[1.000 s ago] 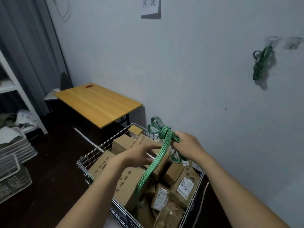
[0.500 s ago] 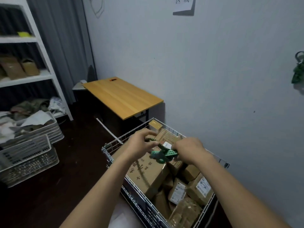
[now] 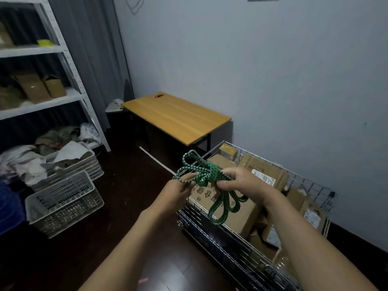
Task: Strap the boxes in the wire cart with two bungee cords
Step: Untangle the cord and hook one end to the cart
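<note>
Green bungee cord (image 3: 204, 176), head view: bundled in loops over the near-left corner of the wire cart (image 3: 226, 238); right hand (image 3: 249, 184) curled round the bunch, left hand (image 3: 178, 193) pinching one loop. Judged light, soft, springy and tangle-prone, so best taken close to a hook end. Cart held unstrapped cardboard boxes (image 3: 239, 215); the rear white crate (image 3: 84, 162) on the floor held crumpled paper and cloth.

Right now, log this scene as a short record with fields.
Left grip: pinches a loop of the bungee cord
Right grip: holds the cord's bunched middle
Cord: green, tangled, loops hanging above the boxes, not hooked on
Wire cart: filled with cardboard boxes, unstrapped
Nearby: wooden table, plastic crates
</note>
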